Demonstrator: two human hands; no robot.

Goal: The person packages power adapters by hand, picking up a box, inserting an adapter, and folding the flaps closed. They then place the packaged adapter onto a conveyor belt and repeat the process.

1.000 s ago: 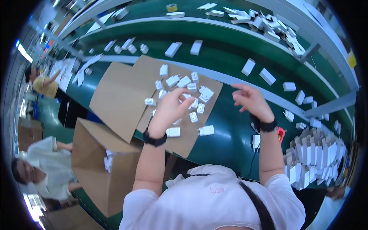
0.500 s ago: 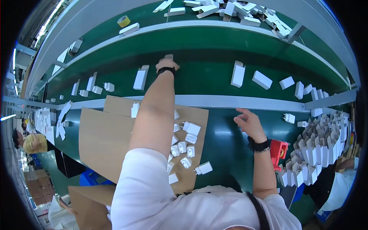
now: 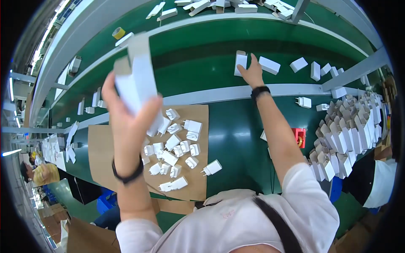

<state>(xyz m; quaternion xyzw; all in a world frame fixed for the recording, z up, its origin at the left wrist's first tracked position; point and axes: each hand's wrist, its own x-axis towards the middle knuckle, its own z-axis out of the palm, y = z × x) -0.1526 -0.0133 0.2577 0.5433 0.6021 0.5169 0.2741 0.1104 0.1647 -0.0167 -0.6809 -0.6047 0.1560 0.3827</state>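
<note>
Above the green counter (image 3: pixel 236 139), left hand (image 3: pixel 126 122) raised close to camera, grip closed around a white folded carton (image 3: pixel 137 80), held upright and tilted, fingers wrapped on its lower part, black wristband (image 3: pixel 126 175) on the wrist. Below and right of that hand, brown cardboard sheet (image 3: pixel 198 185) flat on counter, strewn with white plug adapters (image 3: pixel 173 152), one more adapter (image 3: pixel 211 168) at the sheet's right edge. Farther out on the green conveyor belt (image 3: pixel 198 63), right hand (image 3: pixel 252 72) stretched forward, palm down, fingers spread and touching a small white box (image 3: pixel 241 62) standing on the belt; grip not closed on it, whether pinching cannot tell. Black watch (image 3: pixel 260 90) on that wrist. Just right of the hand, another white box (image 3: pixel 269 65), more boxes (image 3: pixel 314 69) beyond, apart from each other. At right edge, dense stack of folded white cartons (image 3: pixel 350 135) standing upright. Near it, red object (image 3: pixel 300 137) on counter beside the right forearm. Yellow tape roll (image 3: pixel 119 32) far left on upper belt. At far left, another person in yellow cap (image 3: pixel 44 173).
</note>
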